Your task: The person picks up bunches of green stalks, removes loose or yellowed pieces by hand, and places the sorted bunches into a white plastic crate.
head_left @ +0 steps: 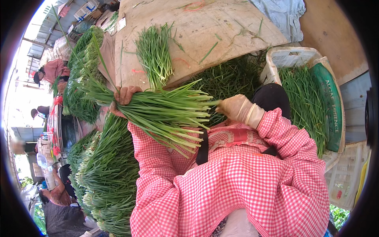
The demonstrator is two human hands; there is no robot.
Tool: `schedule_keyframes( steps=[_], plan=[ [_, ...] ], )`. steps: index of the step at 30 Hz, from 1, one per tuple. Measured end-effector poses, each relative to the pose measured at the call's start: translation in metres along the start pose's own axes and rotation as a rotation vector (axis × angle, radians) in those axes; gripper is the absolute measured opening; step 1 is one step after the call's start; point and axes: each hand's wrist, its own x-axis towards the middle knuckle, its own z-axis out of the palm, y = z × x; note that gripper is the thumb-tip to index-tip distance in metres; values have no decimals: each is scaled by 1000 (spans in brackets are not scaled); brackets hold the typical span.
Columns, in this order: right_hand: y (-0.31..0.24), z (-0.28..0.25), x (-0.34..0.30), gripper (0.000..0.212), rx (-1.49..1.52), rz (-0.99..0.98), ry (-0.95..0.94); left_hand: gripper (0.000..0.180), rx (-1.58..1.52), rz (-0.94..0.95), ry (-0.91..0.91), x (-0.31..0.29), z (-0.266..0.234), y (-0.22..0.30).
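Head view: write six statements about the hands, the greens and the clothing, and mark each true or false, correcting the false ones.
1. The left hand grips a bunch of green stalks. True.
2. The right hand is close to the pale ends of that bunch. True.
3. Those ends point to the picture's left. False: they point to the right.
4. A smaller bunch lies on the wooden board. True.
5. A box at the right holds red fruit. False: the white crate there holds long green leaves.
6. Both arms are clothed in plain blue. False: the sleeves are checked red and white.
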Motion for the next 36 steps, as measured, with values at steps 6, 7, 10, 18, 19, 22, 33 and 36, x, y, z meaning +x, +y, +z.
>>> schedule_keyframes(
  steps=[6,7,10,18,19,22,33,36],
  plan=[
    [48,11,3,27,645,-57,358,15,-85,-35,-23,0,-7,-6],
    [39,-4,4,23,814,-64,270,15,-82,-36,-17,0,-7,-4],
    [16,-2,24,20,1103,-178,323,16,-93,-56,-15,3,-8,-7],
    [7,29,45,13,1585,-128,246,18,-126,-82,-47,2,-16,-19],
    [14,33,46,12,1616,-148,249,18,-118,-92,-42,2,-15,-19],
    [37,28,44,14,1402,30,347,18,-70,-98,-18,-2,-15,-22],
    [30,12,-4,18,1341,-136,263,18,-134,-16,-11,-6,-27,-15],
    [2,11,10,29,1430,-136,155,18,-126,-52,-8,-6,-22,-23]
  ],
)
